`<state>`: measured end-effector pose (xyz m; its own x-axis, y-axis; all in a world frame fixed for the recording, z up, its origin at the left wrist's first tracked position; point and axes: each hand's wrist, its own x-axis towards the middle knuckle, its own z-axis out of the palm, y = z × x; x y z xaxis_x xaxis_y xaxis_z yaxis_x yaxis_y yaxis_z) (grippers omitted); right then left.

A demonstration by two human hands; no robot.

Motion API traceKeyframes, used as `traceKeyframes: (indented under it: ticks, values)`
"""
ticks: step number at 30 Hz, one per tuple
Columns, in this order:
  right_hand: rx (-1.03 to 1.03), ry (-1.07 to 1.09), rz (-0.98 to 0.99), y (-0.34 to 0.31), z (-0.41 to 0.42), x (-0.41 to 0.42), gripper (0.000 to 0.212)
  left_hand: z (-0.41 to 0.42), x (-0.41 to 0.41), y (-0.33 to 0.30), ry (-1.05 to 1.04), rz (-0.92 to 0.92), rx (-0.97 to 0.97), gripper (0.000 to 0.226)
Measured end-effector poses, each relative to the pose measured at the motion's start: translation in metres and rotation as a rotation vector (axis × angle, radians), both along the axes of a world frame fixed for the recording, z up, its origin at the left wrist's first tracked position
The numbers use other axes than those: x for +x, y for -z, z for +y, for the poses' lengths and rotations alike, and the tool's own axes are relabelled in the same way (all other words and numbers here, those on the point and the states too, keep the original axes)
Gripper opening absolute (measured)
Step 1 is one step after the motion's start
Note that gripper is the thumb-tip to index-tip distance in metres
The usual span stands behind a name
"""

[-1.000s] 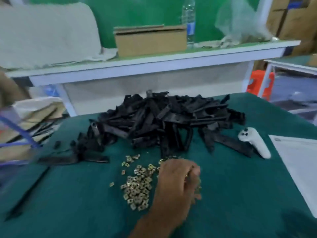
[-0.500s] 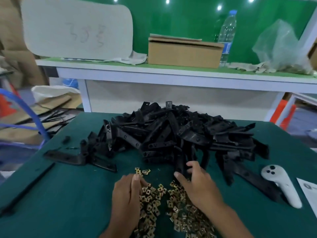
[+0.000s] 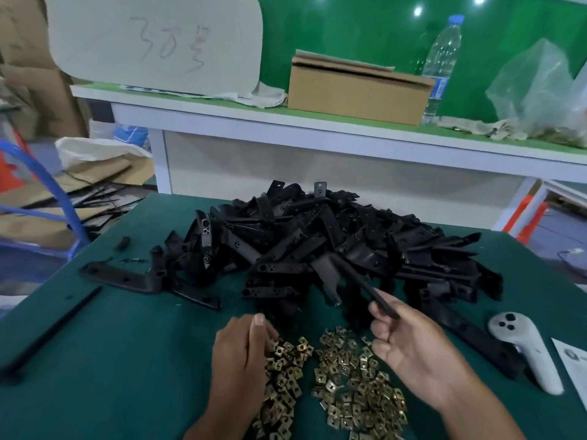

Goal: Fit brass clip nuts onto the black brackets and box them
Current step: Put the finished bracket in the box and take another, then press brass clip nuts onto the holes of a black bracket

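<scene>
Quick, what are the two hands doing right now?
Left hand: fingers curled into the brass clip nuts, picking.
Right hand: pinching a black bracket.

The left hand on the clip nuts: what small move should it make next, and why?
Probably pinch one nut from the clip nuts and bring it to the bracket. The right hand already pinches that bracket's near end, lifted off the pile, while the left hand rests fingers-down on the nuts.
</scene>
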<state>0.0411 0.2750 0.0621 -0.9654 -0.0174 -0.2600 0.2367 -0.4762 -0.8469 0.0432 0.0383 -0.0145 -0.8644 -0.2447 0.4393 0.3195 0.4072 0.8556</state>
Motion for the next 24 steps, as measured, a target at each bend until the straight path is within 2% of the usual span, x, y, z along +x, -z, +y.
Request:
traceKeyframes:
  ticks: [3, 5, 7, 8, 10, 11, 12, 14, 15, 16, 18, 20, 24]
  values:
    - [-0.035, -0.069, 0.059, 0.001, 0.006, 0.02, 0.039, 0.001, 0.003, -0.003, 0.011, -0.013, -0.011, 0.041]
    - [-0.12, -0.155, 0.014, 0.005, 0.005, 0.027, 0.035, 0.001, 0.006, -0.004, 0.058, -0.051, 0.015, 0.034]
    - [-0.198, -0.28, -0.052, 0.012, 0.0, 0.034, 0.032, 0.002, 0.01, -0.006, 0.162, -0.123, 0.101, 0.054]
    - [-0.236, -0.335, -0.089, 0.017, -0.003, 0.037, 0.039, 0.003, 0.012, -0.007, 0.199, -0.144, 0.147, 0.063]
    - [-0.258, -0.396, -0.138, 0.024, -0.01, 0.039, 0.051, 0.007, 0.016, -0.013, 0.22, -0.114, 0.228, 0.048]
    - [-0.19, -0.392, -0.133, 0.026, -0.012, 0.039, 0.046, 0.008, 0.017, -0.016, 0.202, -0.078, 0.276, 0.035]
    - [-0.005, -0.378, -0.079, 0.029, -0.011, 0.039, 0.035, 0.008, 0.018, -0.019, 0.192, -0.042, 0.338, 0.027]
    - [0.706, -0.32, 0.122, 0.036, -0.007, 0.038, 0.023, 0.003, 0.015, -0.023, 0.196, -0.03, 0.465, 0.024]
    - [1.002, -0.275, 0.222, 0.038, -0.002, 0.037, 0.024, 0.0, 0.013, -0.024, 0.203, -0.049, 0.499, 0.025]
    - [1.182, -0.283, 0.298, 0.041, 0.003, 0.036, 0.028, -0.004, 0.011, -0.025, 0.22, -0.068, 0.511, 0.023]
    - [1.404, -0.425, 0.38, 0.051, 0.01, 0.035, 0.046, -0.008, 0.008, -0.025, 0.279, -0.097, 0.544, 0.02]
    - [1.519, -0.485, 0.453, 0.065, 0.012, 0.032, 0.056, -0.011, 0.004, -0.022, 0.353, -0.134, 0.617, 0.028]
    - [1.539, -0.401, 0.513, 0.066, 0.01, 0.031, 0.042, -0.011, 0.001, -0.013, 0.518, -0.186, 0.686, 0.045]
